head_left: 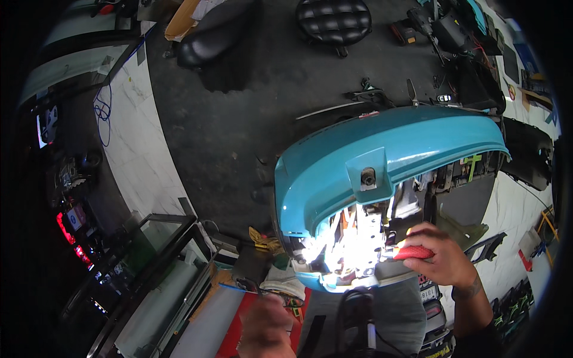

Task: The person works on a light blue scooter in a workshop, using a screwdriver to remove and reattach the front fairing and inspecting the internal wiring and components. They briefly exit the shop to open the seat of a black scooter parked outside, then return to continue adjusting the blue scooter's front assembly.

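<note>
My right hand [439,253] is closed around a red-handled tool [413,253], whose tip points left at the inside of a curved teal body panel [322,164], like that of a scooter. Glaring light falls on the metal frame and parts [361,238] inside the panel, washing out the tool's tip, so contact cannot be made out. A square recess with a dark round fitting [367,176] sits in the panel's upper face. My left hand [265,327] is apart from the panel, low and left of it. Motion smears its fingers, and whatever they may hold is unclear.
A long black seat [219,33] and a round tufted stool [334,21] stand on the dark floor mat beyond. A cordless power tool [421,24] lies at the far right. Left of me is a glass-topped case [158,238]; a red surface [236,331] lies below.
</note>
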Motion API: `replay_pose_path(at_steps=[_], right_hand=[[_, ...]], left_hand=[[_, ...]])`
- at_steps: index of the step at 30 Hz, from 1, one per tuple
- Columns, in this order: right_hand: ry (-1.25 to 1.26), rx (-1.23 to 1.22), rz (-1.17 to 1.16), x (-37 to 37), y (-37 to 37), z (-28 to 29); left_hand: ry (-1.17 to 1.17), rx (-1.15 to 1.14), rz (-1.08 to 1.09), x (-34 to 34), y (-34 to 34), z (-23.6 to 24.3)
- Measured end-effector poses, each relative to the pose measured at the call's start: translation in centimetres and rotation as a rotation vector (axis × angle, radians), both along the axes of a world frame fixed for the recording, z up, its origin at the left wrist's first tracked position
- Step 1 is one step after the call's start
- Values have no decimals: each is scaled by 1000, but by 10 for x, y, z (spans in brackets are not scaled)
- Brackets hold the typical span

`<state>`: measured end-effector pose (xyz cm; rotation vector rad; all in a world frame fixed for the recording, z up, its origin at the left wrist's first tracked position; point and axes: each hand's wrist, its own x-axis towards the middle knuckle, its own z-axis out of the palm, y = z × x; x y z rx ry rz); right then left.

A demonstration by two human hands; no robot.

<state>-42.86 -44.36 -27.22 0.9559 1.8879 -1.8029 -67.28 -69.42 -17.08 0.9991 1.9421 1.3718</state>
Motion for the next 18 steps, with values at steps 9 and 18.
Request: replay_pose_path(at_steps=[9,18], right_hand=[[-99,-70,-17,1,1,2],[-55,42,-99,2,-13,12]], left_hand=[[-930,-299,608,20,-61,-114],[-1426,-371,856,3,-41,-145]])
